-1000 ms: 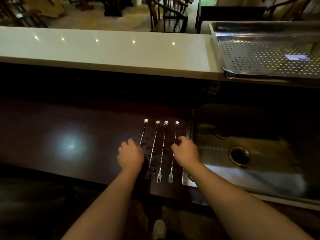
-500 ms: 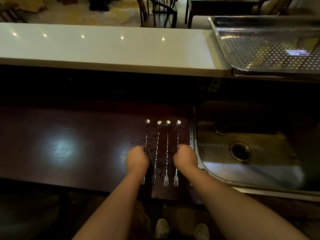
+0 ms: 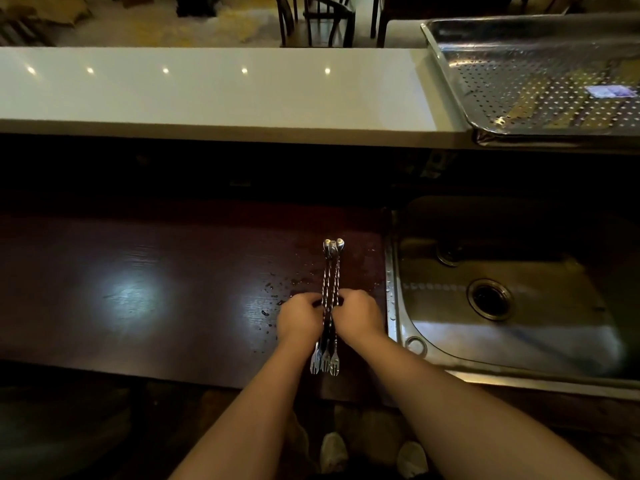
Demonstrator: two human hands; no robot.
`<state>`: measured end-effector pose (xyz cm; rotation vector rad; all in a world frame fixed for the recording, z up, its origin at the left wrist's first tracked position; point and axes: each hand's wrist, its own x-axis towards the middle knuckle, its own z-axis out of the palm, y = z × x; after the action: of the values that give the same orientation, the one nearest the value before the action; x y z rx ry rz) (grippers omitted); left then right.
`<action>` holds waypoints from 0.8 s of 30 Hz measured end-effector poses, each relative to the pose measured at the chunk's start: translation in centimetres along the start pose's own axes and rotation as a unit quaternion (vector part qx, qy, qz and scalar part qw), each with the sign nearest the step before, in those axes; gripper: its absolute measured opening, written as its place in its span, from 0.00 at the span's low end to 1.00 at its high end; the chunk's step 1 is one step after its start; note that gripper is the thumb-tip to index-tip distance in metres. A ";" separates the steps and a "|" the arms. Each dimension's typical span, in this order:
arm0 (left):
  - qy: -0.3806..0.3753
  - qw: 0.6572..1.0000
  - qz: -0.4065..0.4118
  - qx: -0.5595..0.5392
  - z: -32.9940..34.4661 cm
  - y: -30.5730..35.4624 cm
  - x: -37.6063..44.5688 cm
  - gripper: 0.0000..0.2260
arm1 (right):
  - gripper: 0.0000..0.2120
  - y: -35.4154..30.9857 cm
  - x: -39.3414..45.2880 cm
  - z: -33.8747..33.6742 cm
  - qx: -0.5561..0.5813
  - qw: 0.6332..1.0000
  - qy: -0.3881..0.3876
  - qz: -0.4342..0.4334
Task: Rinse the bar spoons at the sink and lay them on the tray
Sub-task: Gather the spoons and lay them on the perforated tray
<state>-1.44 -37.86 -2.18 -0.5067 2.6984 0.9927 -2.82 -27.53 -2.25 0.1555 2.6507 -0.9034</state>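
Several bar spoons point(image 3: 330, 271) with twisted stems lie bunched together on the dark wooden counter point(image 3: 156, 289), bowls pointing away and fork ends toward me. My left hand point(image 3: 300, 318) presses against the bundle from the left and my right hand point(image 3: 358, 315) from the right, both with fingers curled around the middle of the stems. The steel sink point(image 3: 519, 306) sits just right of my right hand. A perforated steel tray point(image 3: 450, 74) rests on the white bar top at the far right.
A white bar top point(image 3: 207, 95) runs across behind the dark counter. Water drops dot the wood around the spoons. The sink drain point(image 3: 488, 297) is open. Chairs stand beyond the bar. Shoes show on the floor below.
The spoons lay spaced apart in a row with a hand at each side; both hands have now swept inward and gathered them into one tight bundle.
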 end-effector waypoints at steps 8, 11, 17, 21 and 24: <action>-0.035 0.997 -0.060 -0.043 0.6 0.7 1.0 0.13 | 0.14 -0.1 0.3 -0.2 0.088 0.996 -0.016 0.031; -0.061 0.994 -0.075 -0.043 0.6 1.0 1.4 0.08 | 0.14 -0.1 0.3 -0.2 0.117 0.992 -0.017 0.051; -0.094 0.990 -0.100 -0.027 0.3 2.0 2.3 0.08 | 0.13 -0.2 1.1 -0.8 0.195 0.973 -0.032 0.121; -0.127 0.985 -0.116 -0.030 0.6 2.6 2.6 0.07 | 0.08 -0.1 2.0 -0.9 0.216 0.959 -0.052 0.173; -0.110 0.988 -0.105 -0.011 0.6 2.9 2.3 0.08 | 0.07 -0.7 2.7 -1.0 0.178 0.963 -0.057 0.193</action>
<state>-4.67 -35.99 -1.66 -0.6309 2.3868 0.9590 -5.74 -27.53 -2.01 0.6579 2.2168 -1.1946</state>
